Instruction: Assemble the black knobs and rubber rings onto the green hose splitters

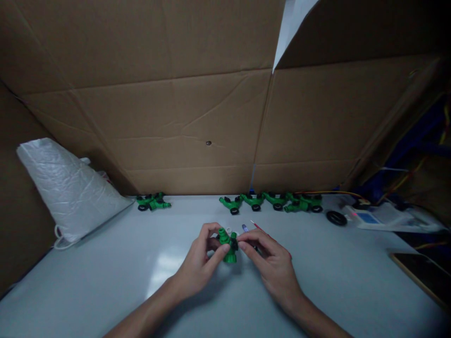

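A green plastic hose splitter [230, 257] with black parts is held above the middle of the table. My left hand [199, 263] is closed round its left side, thumb across the front. From the right, my right hand [271, 260] pinches with thumb and forefinger at a small black part on the splitter's right arm. Whether that part is loose or fixed is too small to tell. Just behind the hands lie a small white ring [229, 230], a purplish clear-handled tool [244, 228] and a thin red tool [259, 226], partly hidden by my right hand.
Several green splitters [255, 203] line the table's back edge, with more [152, 203] at the back left. A white bag [77, 197] stands left. At right are a black ring [336, 218], a white device [373, 218] and a phone [423, 274]. Cardboard [158, 112] walls the back.
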`<state>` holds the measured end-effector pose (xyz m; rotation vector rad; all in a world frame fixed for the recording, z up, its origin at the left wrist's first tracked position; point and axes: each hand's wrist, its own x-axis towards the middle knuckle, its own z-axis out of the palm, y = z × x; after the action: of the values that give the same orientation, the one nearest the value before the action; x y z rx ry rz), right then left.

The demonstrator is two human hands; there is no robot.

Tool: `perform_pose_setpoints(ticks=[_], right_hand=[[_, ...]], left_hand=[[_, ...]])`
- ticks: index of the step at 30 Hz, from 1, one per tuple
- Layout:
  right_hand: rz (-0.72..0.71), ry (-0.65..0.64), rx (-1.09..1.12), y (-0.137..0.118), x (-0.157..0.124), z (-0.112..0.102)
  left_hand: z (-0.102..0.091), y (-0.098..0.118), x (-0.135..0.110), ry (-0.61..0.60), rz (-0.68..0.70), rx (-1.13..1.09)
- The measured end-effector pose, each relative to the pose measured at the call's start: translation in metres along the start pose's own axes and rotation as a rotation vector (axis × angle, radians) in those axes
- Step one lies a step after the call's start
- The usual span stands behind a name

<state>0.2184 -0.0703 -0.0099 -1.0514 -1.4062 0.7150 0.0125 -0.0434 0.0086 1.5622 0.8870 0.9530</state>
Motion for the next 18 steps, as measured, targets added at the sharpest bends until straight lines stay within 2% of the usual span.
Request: perform_pose_setpoints(ticks=[14,18], right_hand=[[-0.035,-0.016,-0.031,-0.0004,0.0007,-0.0010],[-0.054,-0.043,-0.058,0.0005,0.0009,-0.0021]], left_hand=[[0.0028,0.0052,0.0009,-0.040,0.000,-0.077],[-0.0014,0.0007,0.0025,-0.043,-0.022,-0.005]])
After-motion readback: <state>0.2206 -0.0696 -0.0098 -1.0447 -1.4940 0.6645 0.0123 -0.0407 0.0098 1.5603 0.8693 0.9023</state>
